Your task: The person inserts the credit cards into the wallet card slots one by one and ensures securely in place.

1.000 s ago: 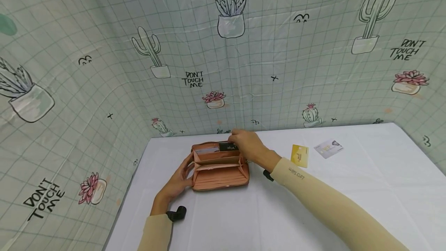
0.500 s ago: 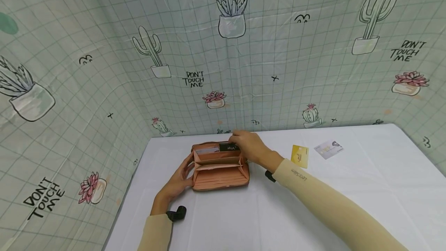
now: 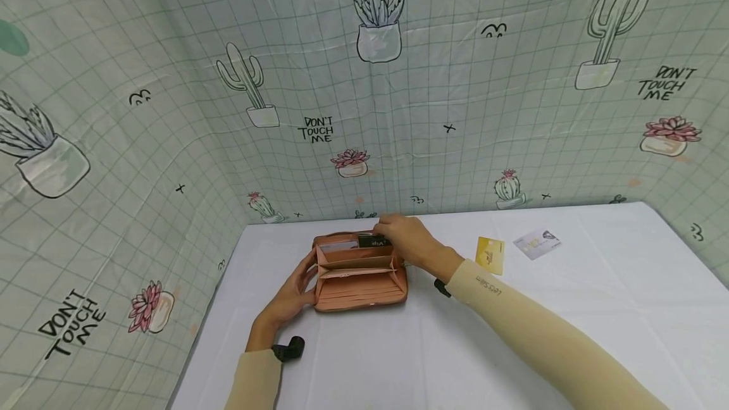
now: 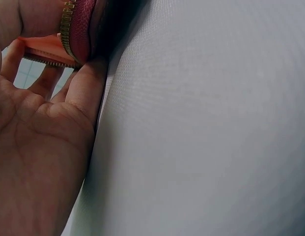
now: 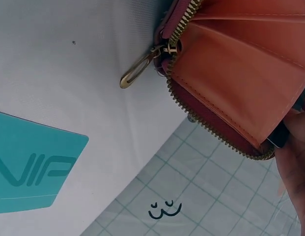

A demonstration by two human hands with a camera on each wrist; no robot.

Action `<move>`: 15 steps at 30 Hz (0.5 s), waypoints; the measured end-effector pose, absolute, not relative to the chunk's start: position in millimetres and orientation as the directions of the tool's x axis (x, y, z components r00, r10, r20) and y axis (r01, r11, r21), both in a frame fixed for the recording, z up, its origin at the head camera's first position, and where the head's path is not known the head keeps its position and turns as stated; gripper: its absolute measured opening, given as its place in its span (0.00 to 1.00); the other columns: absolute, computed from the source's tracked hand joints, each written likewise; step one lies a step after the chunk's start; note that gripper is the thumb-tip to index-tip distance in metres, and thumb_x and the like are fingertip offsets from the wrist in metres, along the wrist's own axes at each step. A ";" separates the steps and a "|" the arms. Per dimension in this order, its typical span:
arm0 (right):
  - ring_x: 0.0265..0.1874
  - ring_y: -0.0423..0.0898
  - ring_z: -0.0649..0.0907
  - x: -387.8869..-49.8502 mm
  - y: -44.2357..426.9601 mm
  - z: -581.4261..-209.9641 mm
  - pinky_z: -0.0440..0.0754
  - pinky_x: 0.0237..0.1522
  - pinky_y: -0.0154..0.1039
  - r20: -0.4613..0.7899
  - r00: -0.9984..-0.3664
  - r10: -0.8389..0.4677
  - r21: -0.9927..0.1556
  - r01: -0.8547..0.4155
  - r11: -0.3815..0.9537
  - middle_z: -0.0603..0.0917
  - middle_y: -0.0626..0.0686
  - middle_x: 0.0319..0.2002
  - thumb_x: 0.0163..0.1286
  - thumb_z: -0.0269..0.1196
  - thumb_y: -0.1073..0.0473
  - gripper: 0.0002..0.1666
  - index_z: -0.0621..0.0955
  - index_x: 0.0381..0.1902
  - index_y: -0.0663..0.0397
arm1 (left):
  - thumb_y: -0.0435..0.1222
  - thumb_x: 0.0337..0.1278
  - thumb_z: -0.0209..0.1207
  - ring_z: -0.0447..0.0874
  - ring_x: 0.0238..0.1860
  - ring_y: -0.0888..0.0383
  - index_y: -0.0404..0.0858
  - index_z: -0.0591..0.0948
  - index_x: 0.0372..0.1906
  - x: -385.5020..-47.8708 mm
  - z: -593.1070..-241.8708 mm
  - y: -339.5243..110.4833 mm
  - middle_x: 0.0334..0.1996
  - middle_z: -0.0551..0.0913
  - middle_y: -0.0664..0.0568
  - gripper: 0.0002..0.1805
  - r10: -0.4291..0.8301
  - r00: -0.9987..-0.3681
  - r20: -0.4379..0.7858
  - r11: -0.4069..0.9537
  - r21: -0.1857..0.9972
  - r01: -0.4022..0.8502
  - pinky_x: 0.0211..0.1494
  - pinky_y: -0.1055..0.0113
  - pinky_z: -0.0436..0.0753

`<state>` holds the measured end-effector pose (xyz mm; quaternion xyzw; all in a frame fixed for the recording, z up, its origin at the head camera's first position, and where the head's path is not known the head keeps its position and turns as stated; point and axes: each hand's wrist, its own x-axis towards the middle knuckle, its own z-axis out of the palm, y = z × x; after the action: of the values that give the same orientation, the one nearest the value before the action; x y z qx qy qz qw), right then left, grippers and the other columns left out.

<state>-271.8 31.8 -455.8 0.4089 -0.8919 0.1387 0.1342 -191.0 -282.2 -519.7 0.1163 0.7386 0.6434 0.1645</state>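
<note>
Pinching a flat black card (image 3: 371, 241), the right hand (image 3: 405, 237) bends over the smooth, pleated orange wallet (image 3: 360, 285), edged with brassy zip teeth (image 5: 185, 20), at the head view's lower centre, while the left hand (image 3: 290, 296) grips its left side.

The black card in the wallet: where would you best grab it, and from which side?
Probably by the exposed right end of the black card, pinched from the right, as the right hand does. The card's lower part is hidden in the wallet, leaving only the upper part to grip, while the left hand holds the wallet's left side.
</note>
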 end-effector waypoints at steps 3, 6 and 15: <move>0.43 0.49 0.89 -271.7 31.8 -454.4 0.89 0.40 0.40 0.335 -0.628 -0.702 -0.121 -0.767 0.630 0.86 0.52 0.43 0.65 0.71 0.77 0.19 0.89 0.49 0.54 | 0.19 0.57 0.61 0.36 0.86 0.40 0.44 0.41 0.88 -190.6 -519.9 -282.5 0.87 0.38 0.42 0.60 0.387 -0.918 -0.087 0.139 0.990 -0.035 0.81 0.47 0.55; 0.41 0.48 0.89 -272.0 31.2 -452.9 0.88 0.40 0.39 0.324 -0.625 -0.711 -0.122 -0.772 0.623 0.85 0.52 0.42 0.65 0.71 0.77 0.19 0.89 0.49 0.54 | 0.17 0.55 0.60 0.35 0.86 0.40 0.43 0.41 0.88 -190.4 -519.9 -282.7 0.87 0.37 0.42 0.60 0.384 -0.919 -0.088 0.130 0.991 -0.040 0.81 0.43 0.52; 0.40 0.47 0.88 -268.3 28.7 -452.7 0.88 0.39 0.40 0.320 -0.620 -0.717 -0.086 -0.772 0.629 0.86 0.52 0.43 0.66 0.70 0.77 0.16 0.90 0.47 0.54 | 0.20 0.60 0.61 0.36 0.86 0.41 0.44 0.41 0.88 -190.8 -519.3 -283.1 0.87 0.36 0.45 0.59 0.383 -0.919 -0.096 0.161 0.986 -0.036 0.78 0.59 0.63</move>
<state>-268.3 28.7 -452.7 0.4167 -0.8933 0.1082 0.1289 -190.8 -283.1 -519.3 0.1165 0.7440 0.6371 0.1644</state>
